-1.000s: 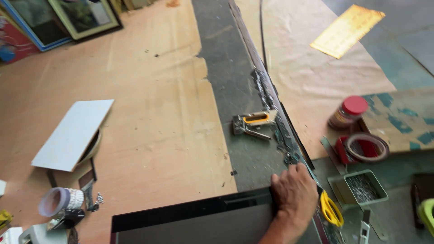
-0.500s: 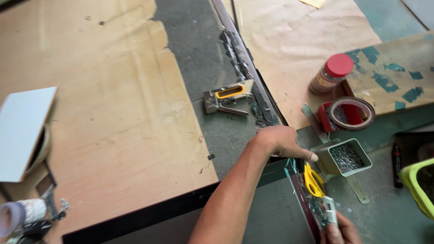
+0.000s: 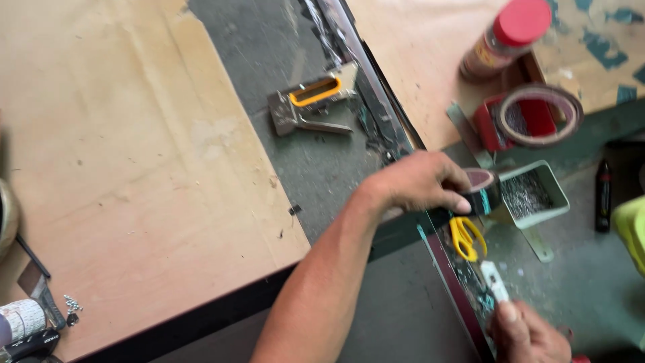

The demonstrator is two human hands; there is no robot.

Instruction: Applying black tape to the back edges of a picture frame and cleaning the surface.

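Workbench (image 3: 322, 168): left hand (image 3: 416, 185) on tape roll (image 3: 482, 190)

Staple gun (image 3: 312, 101), red-lidded jar (image 3: 507, 37), yellow scissors (image 3: 463, 236), nail tin (image 3: 531, 195)

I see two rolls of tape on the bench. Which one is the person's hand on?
The small dark roll of tape, gripped by the left hand beside the tin of small nails. The larger brownish roll sits untouched on its red holder further away.

Single head cam, looks steeply down at bench (image 3: 134, 168), close range. Arm enters from bottom centre; stapler (image 3: 310, 101) upper middle.
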